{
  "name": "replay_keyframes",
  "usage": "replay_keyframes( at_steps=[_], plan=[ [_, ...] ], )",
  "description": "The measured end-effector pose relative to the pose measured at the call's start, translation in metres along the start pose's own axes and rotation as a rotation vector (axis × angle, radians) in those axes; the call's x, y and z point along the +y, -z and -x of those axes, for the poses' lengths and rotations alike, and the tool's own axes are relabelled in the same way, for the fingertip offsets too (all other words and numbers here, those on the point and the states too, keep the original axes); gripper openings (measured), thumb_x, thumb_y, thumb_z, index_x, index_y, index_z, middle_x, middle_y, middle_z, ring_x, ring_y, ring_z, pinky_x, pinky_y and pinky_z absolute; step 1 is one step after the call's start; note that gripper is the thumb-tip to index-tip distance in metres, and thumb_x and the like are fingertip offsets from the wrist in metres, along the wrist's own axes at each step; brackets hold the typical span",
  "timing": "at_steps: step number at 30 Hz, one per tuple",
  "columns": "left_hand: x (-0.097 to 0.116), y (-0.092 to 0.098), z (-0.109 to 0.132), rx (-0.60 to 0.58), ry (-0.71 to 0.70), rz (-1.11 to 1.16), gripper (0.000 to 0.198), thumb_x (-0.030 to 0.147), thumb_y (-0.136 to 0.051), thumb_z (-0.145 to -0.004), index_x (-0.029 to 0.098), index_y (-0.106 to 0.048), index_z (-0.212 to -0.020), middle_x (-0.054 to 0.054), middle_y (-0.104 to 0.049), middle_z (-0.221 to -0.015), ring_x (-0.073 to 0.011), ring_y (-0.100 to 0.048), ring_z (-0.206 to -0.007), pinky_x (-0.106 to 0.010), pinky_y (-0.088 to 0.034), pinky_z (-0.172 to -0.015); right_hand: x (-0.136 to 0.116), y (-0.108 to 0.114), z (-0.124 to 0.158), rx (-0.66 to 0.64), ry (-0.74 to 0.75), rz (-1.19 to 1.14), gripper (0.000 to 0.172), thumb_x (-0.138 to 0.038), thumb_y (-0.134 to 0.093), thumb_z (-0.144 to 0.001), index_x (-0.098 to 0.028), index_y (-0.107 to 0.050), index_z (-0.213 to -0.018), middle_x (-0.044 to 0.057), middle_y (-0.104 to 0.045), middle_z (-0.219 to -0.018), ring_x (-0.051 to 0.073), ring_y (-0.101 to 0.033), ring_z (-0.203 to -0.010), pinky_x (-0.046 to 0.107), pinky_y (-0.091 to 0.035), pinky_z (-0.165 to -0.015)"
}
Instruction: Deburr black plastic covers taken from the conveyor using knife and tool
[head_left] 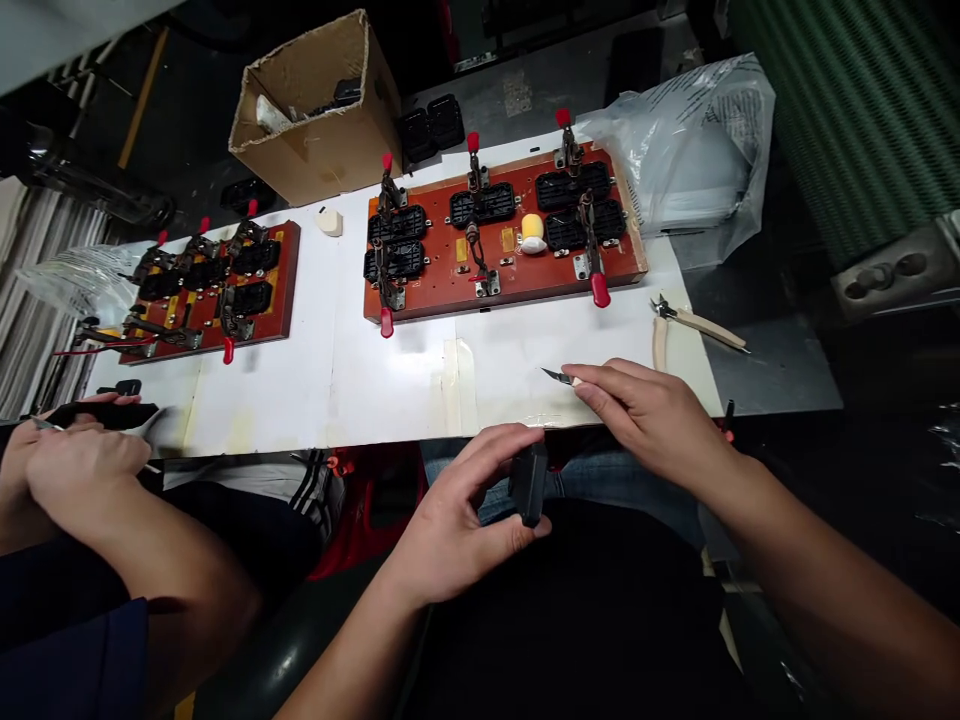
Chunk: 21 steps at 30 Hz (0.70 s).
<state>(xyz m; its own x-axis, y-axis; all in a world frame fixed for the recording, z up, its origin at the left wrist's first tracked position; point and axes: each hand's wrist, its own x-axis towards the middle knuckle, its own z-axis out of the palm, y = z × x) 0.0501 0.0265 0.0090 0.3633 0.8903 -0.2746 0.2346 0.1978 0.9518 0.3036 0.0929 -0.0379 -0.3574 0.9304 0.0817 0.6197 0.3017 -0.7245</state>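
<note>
Between the thumb and fingers of my left hand (465, 520) is a black plastic part (529, 484), held on edge over my lap in front of the table. My right hand (652, 410) pinches a craft knife (556, 376), its pointed blade facing left above the white table surface. Knife and part are apart. Beyond my hands lies a reddish-brown fixture board (442, 292), with several ribbed black parts (481, 204) on it beside red-tipped toggle clamps (598, 288). A yellow-and-white piece (532, 232) rests on that board.
Nippers (701, 325) lie at the right. A plastic bag (697, 170) sits behind them, and a cardboard box (315, 140) stands at the back. To the left are a second fixture board (282, 290) and a co-worker's hands (82, 455) holding a black part.
</note>
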Motion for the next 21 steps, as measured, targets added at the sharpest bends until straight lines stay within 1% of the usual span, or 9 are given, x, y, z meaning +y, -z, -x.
replay_keyframes(
  at_steps=[3,7,9,12,13,15,17,19,21],
  plan=[
    [-0.003,-0.002,-0.002,-0.021,-0.01,0.017,0.063,0.025,-0.084,-0.087,0.035,-0.061,-0.145,-0.008,-0.057,-0.148,-0.031,-0.056,-0.139,-0.044,-0.053,-0.114,-0.015,0.004,0.005,-0.086,-0.08,-0.18,0.029,-0.041,-0.053,-0.11,-0.025,-0.071,-0.126,0.004,-0.075,-0.11,0.02,-0.07,-0.099,0.03,-0.053,-0.085],
    [-0.005,0.0,-0.008,-0.042,-0.076,-0.051,0.066,0.021,-0.082,-0.088,0.036,-0.058,-0.148,-0.007,-0.058,-0.147,-0.0273,-0.055,-0.14,-0.041,-0.05,-0.115,-0.039,0.003,0.01,-0.249,-0.215,-0.454,0.028,-0.051,-0.07,-0.098,-0.024,-0.065,-0.104,-0.003,-0.063,-0.079,0.014,-0.058,-0.067,0.024,-0.046,-0.058],
    [-0.005,0.0,-0.008,-0.07,-0.112,-0.108,0.069,0.017,-0.082,-0.087,0.037,-0.058,-0.148,-0.006,-0.059,-0.149,-0.0267,-0.053,-0.142,-0.042,-0.044,-0.12,-0.04,-0.002,0.008,-0.188,-0.275,-0.502,0.026,-0.049,-0.068,-0.099,-0.024,-0.062,-0.097,-0.005,-0.058,-0.075,0.012,-0.053,-0.063,0.024,-0.043,-0.057],
    [-0.008,-0.001,-0.007,-0.081,-0.07,-0.053,0.079,0.022,-0.087,-0.084,0.043,-0.052,-0.152,-0.004,-0.062,-0.146,-0.0265,-0.055,-0.14,-0.042,-0.04,-0.122,-0.034,-0.013,0.005,0.028,-0.37,-0.471,0.025,-0.044,-0.057,-0.106,-0.023,-0.06,-0.091,-0.004,-0.059,-0.076,0.012,-0.054,-0.067,0.025,-0.044,-0.065],
    [-0.011,-0.002,-0.007,-0.046,-0.044,0.028,0.082,0.027,-0.088,-0.084,0.044,-0.048,-0.154,-0.004,-0.064,-0.143,-0.0261,-0.059,-0.137,-0.041,-0.043,-0.12,-0.033,-0.017,0.006,0.034,-0.374,-0.512,0.025,-0.044,-0.056,-0.106,-0.023,-0.06,-0.093,-0.003,-0.061,-0.079,0.013,-0.055,-0.07,0.026,-0.045,-0.067],
    [-0.019,-0.004,-0.009,0.104,-0.003,0.226,0.08,0.038,-0.085,-0.087,0.042,-0.043,-0.156,-0.005,-0.068,-0.132,-0.0248,-0.066,-0.125,-0.039,-0.051,-0.11,-0.033,-0.024,0.01,-0.105,-0.282,-0.662,0.025,-0.048,-0.067,-0.1,-0.024,-0.064,-0.104,0.0,-0.066,-0.096,0.013,-0.058,-0.075,0.026,-0.047,-0.068],
    [-0.027,-0.006,-0.013,0.26,0.046,0.369,0.068,0.05,-0.074,-0.094,0.034,-0.045,-0.153,-0.007,-0.07,-0.124,-0.0248,-0.071,-0.114,-0.037,-0.057,-0.098,-0.035,-0.031,0.015,-0.242,-0.116,-0.75,0.039,-0.048,-0.08,-0.09,-0.025,-0.065,-0.119,0.004,-0.066,-0.118,0.014,-0.06,-0.081,0.026,-0.05,-0.069],
    [-0.032,-0.005,-0.017,0.307,0.134,0.422,0.061,0.061,-0.052,-0.103,0.028,-0.042,-0.154,-0.014,-0.069,-0.13,-0.0276,-0.073,-0.111,-0.041,-0.06,-0.093,-0.038,-0.037,0.019,-0.204,-0.018,-0.729,0.04,-0.042,-0.081,-0.09,-0.026,-0.067,-0.123,0.007,-0.064,-0.126,0.016,-0.061,-0.087,0.027,-0.05,-0.069],
    [-0.033,-0.002,-0.018,0.284,0.147,0.313,0.064,0.062,-0.038,-0.107,0.03,-0.031,-0.161,-0.019,-0.055,-0.155,-0.0319,-0.069,-0.126,-0.05,-0.058,-0.102,-0.038,-0.042,0.018,-0.043,-0.095,-0.663,0.019,-0.038,-0.072,-0.098,-0.024,-0.07,-0.11,0.005,-0.067,-0.11,0.016,-0.061,-0.083,0.027,-0.048,-0.068]
  ],
)
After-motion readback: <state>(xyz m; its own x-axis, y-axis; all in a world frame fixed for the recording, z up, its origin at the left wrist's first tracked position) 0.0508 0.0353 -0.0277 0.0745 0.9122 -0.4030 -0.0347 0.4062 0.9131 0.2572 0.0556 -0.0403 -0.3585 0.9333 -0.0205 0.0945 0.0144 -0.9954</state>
